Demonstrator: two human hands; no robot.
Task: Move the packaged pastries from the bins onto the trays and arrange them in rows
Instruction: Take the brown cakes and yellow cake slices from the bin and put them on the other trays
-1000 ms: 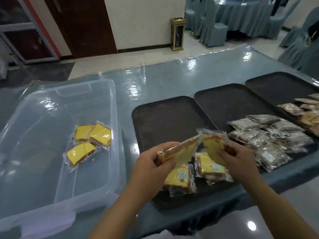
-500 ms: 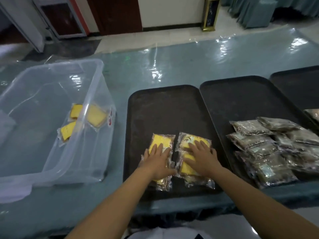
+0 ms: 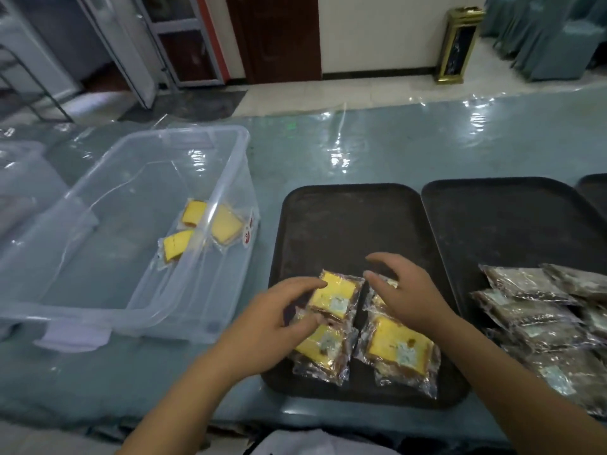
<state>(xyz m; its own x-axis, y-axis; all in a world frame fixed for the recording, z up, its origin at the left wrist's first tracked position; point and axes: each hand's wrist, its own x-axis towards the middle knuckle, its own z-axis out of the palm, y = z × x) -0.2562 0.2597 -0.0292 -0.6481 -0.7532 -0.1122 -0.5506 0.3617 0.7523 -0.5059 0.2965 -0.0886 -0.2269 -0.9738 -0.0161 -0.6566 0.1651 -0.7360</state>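
Observation:
Four clear-wrapped yellow cake slices lie two by two at the near end of the left dark tray. My left hand pinches the left edge of the upper-left pack, thumb above and fingers below. Just under it lies the lower-left pack. My right hand hovers with fingers spread and relaxed over the upper-right pack, hiding most of it. The lower-right pack lies free. Three more yellow packs sit in the clear plastic bin on the left.
A second dark tray to the right holds several packs of dark pastries at its near end. A third tray's corner shows at the right edge. Another clear bin stands far left. Shiny plastic film covers the table.
Two packs carried in the air were laid on the tray and pressed flat. Now my left hand pinches the upper-left pack and my right hand has lifted, fingers spread.

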